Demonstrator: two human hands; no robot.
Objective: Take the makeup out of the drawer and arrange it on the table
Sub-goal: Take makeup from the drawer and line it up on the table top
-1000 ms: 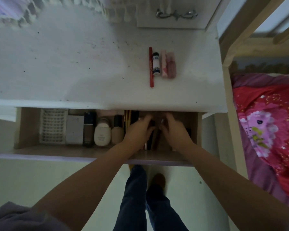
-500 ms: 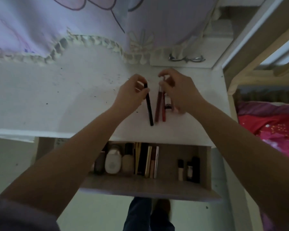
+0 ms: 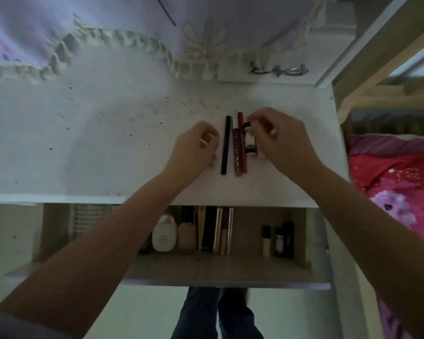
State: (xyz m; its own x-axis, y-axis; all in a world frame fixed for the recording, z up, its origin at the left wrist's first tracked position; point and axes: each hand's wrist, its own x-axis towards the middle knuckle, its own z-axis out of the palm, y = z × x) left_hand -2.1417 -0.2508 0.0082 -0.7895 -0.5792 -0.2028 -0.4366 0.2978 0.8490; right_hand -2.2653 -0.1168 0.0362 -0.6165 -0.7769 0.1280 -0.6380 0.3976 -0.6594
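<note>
On the white table (image 3: 108, 143) lies a row of makeup: a black pencil (image 3: 226, 144), a brown tube (image 3: 236, 152), a red pencil (image 3: 242, 140) and a small white bottle with a black cap (image 3: 249, 140). My left hand (image 3: 194, 149) hovers just left of the black pencil, fingers loosely curled and holding nothing. My right hand (image 3: 279, 140) is over the right end of the row, fingertips near the small bottle, hiding what lies beyond it. The open drawer (image 3: 230, 267) below holds a white bottle (image 3: 164, 234), a beige bottle (image 3: 187, 236), several slim tubes (image 3: 220, 231) and small dark bottles (image 3: 279, 238).
A frilled pale cloth (image 3: 108, 40) hangs over the table's back. A metal handle (image 3: 278, 69) sits on a raised part at back right. A wooden bed frame (image 3: 377, 57) and red-pink bedding (image 3: 402, 187) stand right. My legs (image 3: 218, 314) show below the drawer.
Both hands came out of the drawer up to the table. The black pencil and the brown tube now lie in the row, and my left hand has let go of the black pencil.
</note>
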